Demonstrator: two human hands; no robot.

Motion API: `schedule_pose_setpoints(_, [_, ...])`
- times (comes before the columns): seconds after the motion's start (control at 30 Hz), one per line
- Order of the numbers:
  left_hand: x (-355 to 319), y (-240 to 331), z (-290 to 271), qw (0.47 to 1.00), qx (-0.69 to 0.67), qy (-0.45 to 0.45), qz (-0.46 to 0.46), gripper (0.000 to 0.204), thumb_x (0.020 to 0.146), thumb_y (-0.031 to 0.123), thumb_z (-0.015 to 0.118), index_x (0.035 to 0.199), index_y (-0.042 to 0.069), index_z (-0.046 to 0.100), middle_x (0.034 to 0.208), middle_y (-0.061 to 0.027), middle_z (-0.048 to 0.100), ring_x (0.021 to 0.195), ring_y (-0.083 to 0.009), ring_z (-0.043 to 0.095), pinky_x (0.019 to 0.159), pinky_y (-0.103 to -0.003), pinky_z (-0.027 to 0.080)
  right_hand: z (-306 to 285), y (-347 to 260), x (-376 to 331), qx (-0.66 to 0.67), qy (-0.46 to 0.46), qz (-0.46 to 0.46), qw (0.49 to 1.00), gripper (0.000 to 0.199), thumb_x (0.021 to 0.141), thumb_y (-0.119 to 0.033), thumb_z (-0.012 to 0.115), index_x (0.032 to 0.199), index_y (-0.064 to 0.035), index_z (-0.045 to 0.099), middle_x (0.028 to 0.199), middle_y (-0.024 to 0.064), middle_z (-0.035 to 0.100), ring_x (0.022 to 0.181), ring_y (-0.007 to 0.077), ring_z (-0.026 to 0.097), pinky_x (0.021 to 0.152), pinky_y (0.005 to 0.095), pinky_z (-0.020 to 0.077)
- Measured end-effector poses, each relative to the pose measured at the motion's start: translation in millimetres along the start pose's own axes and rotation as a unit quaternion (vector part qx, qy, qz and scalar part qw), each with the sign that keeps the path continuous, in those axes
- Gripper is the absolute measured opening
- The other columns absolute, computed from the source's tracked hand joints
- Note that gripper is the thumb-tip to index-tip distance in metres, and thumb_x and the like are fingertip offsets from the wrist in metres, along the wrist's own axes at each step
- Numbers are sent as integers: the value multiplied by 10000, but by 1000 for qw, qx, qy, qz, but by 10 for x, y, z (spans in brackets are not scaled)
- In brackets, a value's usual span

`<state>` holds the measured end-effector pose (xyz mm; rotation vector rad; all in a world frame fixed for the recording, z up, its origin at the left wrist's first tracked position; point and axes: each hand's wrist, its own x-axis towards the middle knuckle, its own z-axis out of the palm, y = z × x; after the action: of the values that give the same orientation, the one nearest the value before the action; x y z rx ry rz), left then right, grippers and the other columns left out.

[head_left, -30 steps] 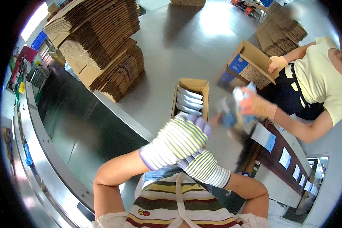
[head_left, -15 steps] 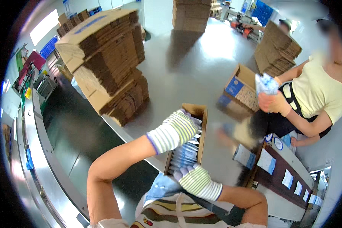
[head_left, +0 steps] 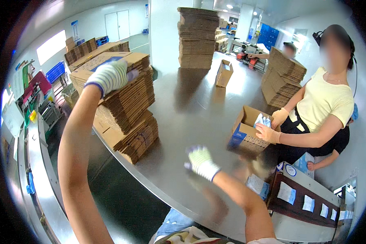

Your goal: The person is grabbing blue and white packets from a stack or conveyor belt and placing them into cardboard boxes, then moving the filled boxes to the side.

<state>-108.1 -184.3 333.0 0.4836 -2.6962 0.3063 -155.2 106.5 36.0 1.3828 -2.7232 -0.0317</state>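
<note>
Fingers (head_left: 124,73) (left hand (head_left: 110,76)) touch flattened cartons (head_left: 128,97).

A tall stack of flattened brown cardboard (head_left: 197,38) is standing far across the shiny metal table (head_left: 191,110); a person in a yellow top (head_left: 327,101) is filling an open brown carton (head_left: 248,132).

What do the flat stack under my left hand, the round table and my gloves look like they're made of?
Flat stack: brown corrugated cardboard, matte, with layered edges showing. Table: looks like bare metal, probably stainless steel; smooth grey and glossy, mirroring the ceiling lights and stacks. Gloves on the left hand and right hand: knitted fabric, pale with darker stripes and ribbed cuffs; the fibre can't be told.
</note>
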Motion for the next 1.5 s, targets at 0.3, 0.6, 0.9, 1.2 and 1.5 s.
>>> schedule_pose_setpoints(0.3, [-112, 64, 208, 983, 124, 129, 42, 227, 753, 121, 619, 955, 18, 600, 835, -186, 642, 803, -344, 629, 703, -414, 516, 261, -225, -1091, 176, -84, 5, 981, 505, 814, -415, 563, 1203, -96, 519, 1217, 140, 534, 1090, 309, 521, 932, 459, 398])
schedule_pose_setpoints(0.6, [-58, 71, 201, 987, 137, 89, -14, 175, 867, 89, 457, 975, 45, 586, 907, -149, 641, 838, -314, 636, 670, -425, 517, 280, -465, -1334, 230, -51, 6, 972, 527, 838, -475, 519, 1222, -114, 515, 1228, 155, 533, 1110, 325, 516, 943, 454, 395])
schedule_pose_setpoints(0.9, [-1609, 947, -372, 909, -184, 345, 144, 333, 830, -12, 536, 1143, 80, 469, 1013, -109, 545, 926, -284, 585, 766, -361, 498, -413, 98, -1489, 447, 196, 157, 859, 635, 809, -439, 627, 1232, 10, 478, 1230, 204, 532, 1143, 319, 512, 986, 415, 389])
schedule_pose_setpoints(1.2, [-2590, 1221, 753, 629, -777, -4, -1, 359, 861, 67, 584, 1189, 30, 445, 1054, -84, 560, 1010, -164, 516, 897, -305, 414, -243, 811, -1595, 611, 497, 211, 579, 454, 877, -375, 584, 1110, 9, 516, 960, 35, 567, 890, 135, 516, 790, 273, 420])
schedule_pose_setpoints(1.5, [-2572, 1322, 1225, 675, -734, 13, -76, 105, 860, 131, 592, 860, 53, 522, 812, -23, 554, 757, -106, 506, 727, -248, 420, -126, 432, -1566, 652, 433, 223, 581, 363, 777, -103, 706, 1089, -38, 532, 902, 24, 596, 804, 100, 550, 760, 245, 462])
